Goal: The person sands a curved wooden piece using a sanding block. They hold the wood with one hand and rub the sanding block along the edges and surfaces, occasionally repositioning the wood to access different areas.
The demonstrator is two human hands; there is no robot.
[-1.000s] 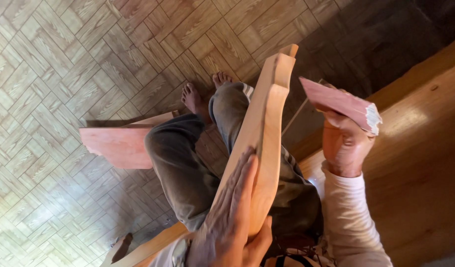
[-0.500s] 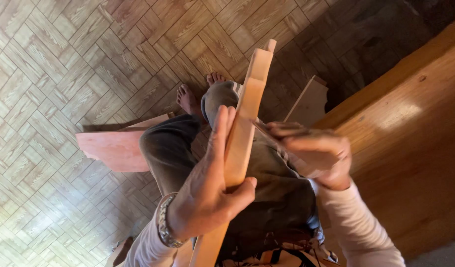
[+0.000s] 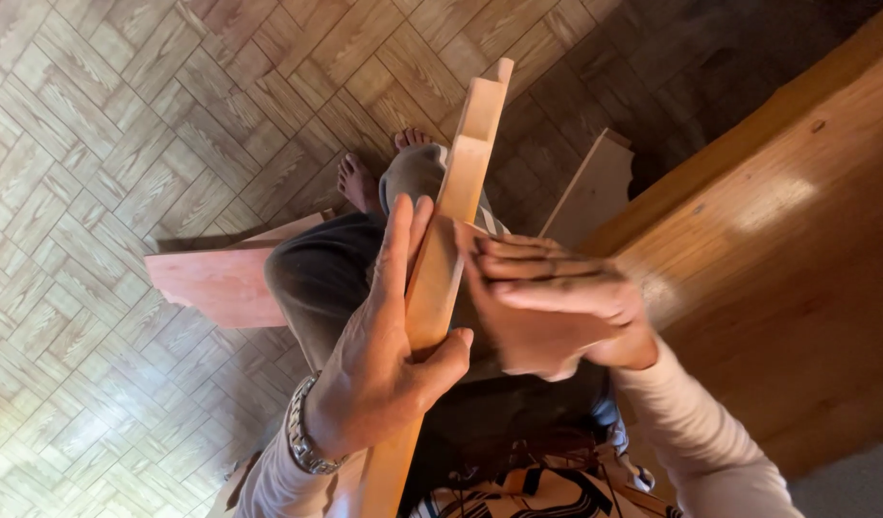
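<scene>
Since a second ago, the right hand [image 3: 557,307] has come down from up in the air and now lies flat against the right side of the long wooden board [image 3: 441,259]. What it holds is hidden under the fingers, so I cannot tell if its grip is closed on anything. The left hand [image 3: 384,355] has slid round the board too. Its thumb hooks over the near edge and its fingers lie straight up the left face, so its grip is closed on the board.

That board stands on its thin edge over the person's lap, tilted away toward the bare feet [image 3: 379,168]. It has a step cut near the far end. A metal bracelet [image 3: 302,441] sits on the left wrist.

On the wood floor [image 3: 106,115] to the left lies a reddish plank [image 3: 216,283], partly under the knee. A pale flat board [image 3: 595,187] leans near the big shiny wooden bench [image 3: 787,259] on the right.
</scene>
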